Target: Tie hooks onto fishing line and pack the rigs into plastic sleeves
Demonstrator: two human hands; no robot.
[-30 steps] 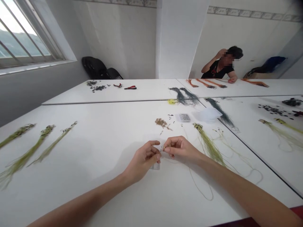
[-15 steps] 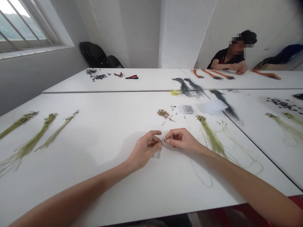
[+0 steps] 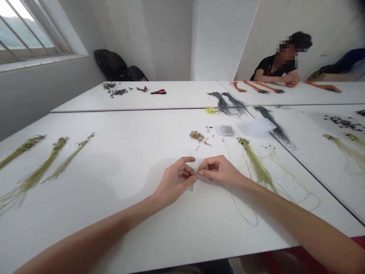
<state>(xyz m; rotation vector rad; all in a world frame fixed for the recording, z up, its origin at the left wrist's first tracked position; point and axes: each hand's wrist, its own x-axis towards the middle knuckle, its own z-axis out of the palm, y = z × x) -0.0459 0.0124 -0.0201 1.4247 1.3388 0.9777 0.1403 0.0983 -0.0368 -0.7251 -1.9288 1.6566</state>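
In the head view, a tiny gold-coloured fitting is held between the left hand and the right hand, above the white table. Both grips are pressed together, thumb and forefinger pinching at the fitting from opposite sides, with the other fingers curled; which fingertips bear on it is hidden by its small size. Its long axis is too small to be made out. A thin pale line is led away from the pinch, past the right hand, to the right and toward the near table edge, where it is slackly looped, so the right hand is the nearer to it. A small clear piece is seen just below the left hand. Beyond the hands, a brown tangle of small fittings and a clear box are laid out. A green bundle lies to the right, and three more are spread to the left. Red-handled pliers lie on the far table, where a seated co-worker is seen behind orange bundles
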